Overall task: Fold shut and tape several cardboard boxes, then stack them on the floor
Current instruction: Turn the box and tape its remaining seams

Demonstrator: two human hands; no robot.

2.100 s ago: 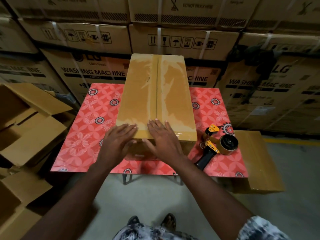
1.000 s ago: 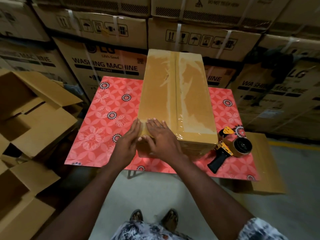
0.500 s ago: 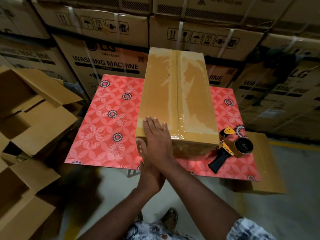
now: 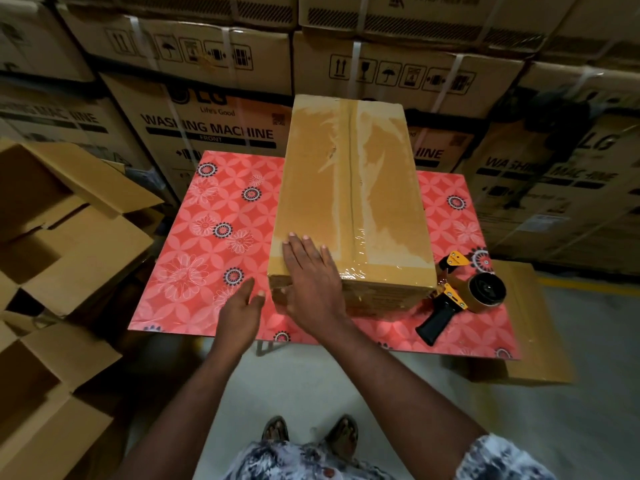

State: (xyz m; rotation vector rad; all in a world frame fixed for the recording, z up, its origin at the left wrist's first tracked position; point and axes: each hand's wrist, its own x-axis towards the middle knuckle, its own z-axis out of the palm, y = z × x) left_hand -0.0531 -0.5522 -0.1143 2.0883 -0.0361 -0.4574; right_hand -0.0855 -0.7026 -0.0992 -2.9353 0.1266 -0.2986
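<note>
One hand has left the box (image 4: 346, 188): left hand (image 4: 242, 306) hovers, fingers loose, empty; right hand (image 4: 311, 282) presses flat. Sealing looks done.

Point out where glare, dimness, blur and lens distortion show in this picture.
Head view: glare streaks the glossy tape at the near edge of the cardboard box; same view, the stacked cartons behind sit in dim light, lines bowed by the wide lens, print smeared toward the left edge; the right hand and tape dispenser look sharp.
</note>
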